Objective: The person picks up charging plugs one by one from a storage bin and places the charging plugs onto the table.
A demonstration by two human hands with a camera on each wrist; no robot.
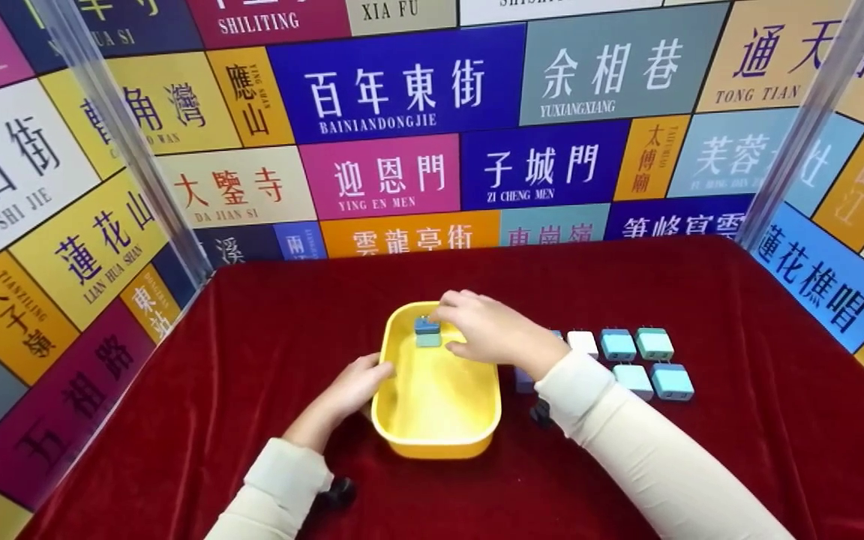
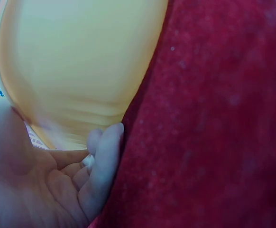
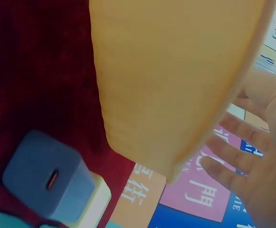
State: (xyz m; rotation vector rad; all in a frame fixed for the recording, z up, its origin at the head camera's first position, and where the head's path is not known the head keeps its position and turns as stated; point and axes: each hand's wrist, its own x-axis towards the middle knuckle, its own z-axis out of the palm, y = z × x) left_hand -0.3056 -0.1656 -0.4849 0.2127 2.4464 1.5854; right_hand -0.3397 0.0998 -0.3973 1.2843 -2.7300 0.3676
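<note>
A yellow oblong tub stands on the red cloth. My left hand grips its left side, the thumb over the rim and the fingers against the outer wall, as the left wrist view also shows. Inside, toward the far left end, sit a dark blue charger plug and a pale green part or plug right against it. Over the far right rim reaches my right hand, fingertips right beside the blue plug. Its fingers look spread and loosely extended in the right wrist view.
Right of the tub, several charger plugs stand in two rows, among them a white one, a teal one and a blue one. My right forearm partly covers this group. Clear posts and a sign-covered backdrop border the cloth.
</note>
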